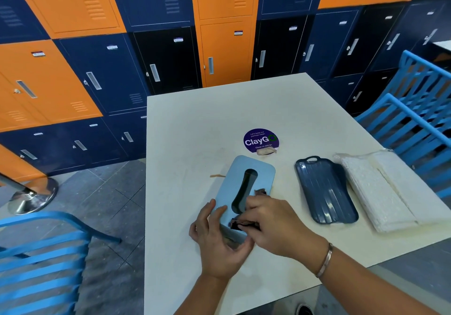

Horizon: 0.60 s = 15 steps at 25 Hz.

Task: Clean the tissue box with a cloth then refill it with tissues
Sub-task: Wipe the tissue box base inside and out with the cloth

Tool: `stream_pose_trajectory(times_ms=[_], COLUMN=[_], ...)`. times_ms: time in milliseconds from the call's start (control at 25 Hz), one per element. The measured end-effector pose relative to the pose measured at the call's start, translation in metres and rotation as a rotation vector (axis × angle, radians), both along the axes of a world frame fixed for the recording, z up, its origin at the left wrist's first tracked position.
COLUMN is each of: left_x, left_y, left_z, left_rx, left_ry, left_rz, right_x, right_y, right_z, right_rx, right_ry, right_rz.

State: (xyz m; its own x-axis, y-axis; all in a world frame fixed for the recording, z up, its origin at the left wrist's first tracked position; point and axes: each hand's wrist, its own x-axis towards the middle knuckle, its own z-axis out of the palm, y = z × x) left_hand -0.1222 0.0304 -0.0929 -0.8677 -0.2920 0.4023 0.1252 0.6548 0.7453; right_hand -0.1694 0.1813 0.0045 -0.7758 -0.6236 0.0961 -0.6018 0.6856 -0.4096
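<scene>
A light blue tissue box with a dark oval slot lies on the white table. My left hand grips its near end, thumb on the top face. My right hand presses a dark cloth against the box top beside the slot; most of the cloth is hidden under the fingers. To the right of the box lies its dark blue ribbed base, apart from it. Further right sits a stack of white tissues in clear wrap.
A round purple sticker is on the table beyond the box, with a small crumpled scrap at its edge. Blue slatted chairs stand at the right and the near left. Orange and navy lockers fill the background.
</scene>
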Motion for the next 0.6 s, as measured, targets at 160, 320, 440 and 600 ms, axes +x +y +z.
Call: stream_pose_trajectory(times_ms=[160, 320, 440, 600], left_x=[0.001, 0.001, 0.002, 0.002], left_y=[-0.001, 0.001, 0.001, 0.002], left_z=[0.003, 0.004, 0.006, 0.006], left_rx=[0.021, 0.011, -0.026, -0.033], left_ry=[0.003, -0.008, -0.029, -0.047], left_rz=[-0.022, -0.023, -0.018, -0.004], right_x=[-0.013, -0.018, -0.023, -0.029], right_y=[-0.015, -0.041, -0.049, -0.045], right_z=[0.004, -0.002, -0.009, -0.015], right_rx=[0.008, -0.071, -0.170, -0.252], right_ry=[0.063, 0.006, -0.005, -0.098], right_rz=[0.087, -0.103, -0.363, -0.268])
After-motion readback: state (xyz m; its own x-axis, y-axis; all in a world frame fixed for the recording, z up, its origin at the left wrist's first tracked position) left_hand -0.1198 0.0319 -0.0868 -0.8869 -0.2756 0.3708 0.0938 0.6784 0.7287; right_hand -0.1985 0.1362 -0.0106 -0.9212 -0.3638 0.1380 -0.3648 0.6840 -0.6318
